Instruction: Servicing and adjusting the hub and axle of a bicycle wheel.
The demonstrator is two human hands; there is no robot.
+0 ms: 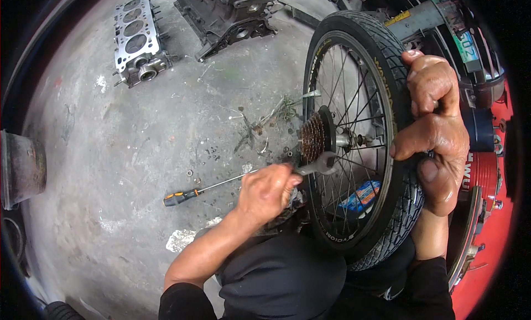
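Observation:
A small bicycle wheel stands upright in front of me, its black tyre (398, 226) facing partly to the right. My right hand (437, 126) is closed round the tyre's outer side, fingers bent over the tread. My left hand (266, 191) is closed on the handle of an open-ended wrench (325, 164). The wrench's jaw overlaps the wheel just below the rusty sprocket cassette (313, 137); I cannot tell whether they touch. Thin dark spokes run from the silver hub (344, 139) to the rim.
A screwdriver (182, 197) with a black and orange handle lies on the grey concrete floor (138, 148) beside small nuts. Beyond are a cylinder head (134, 35) and a dark engine block (229, 21). A bucket (23, 168) stands left, red equipment (484, 181) right.

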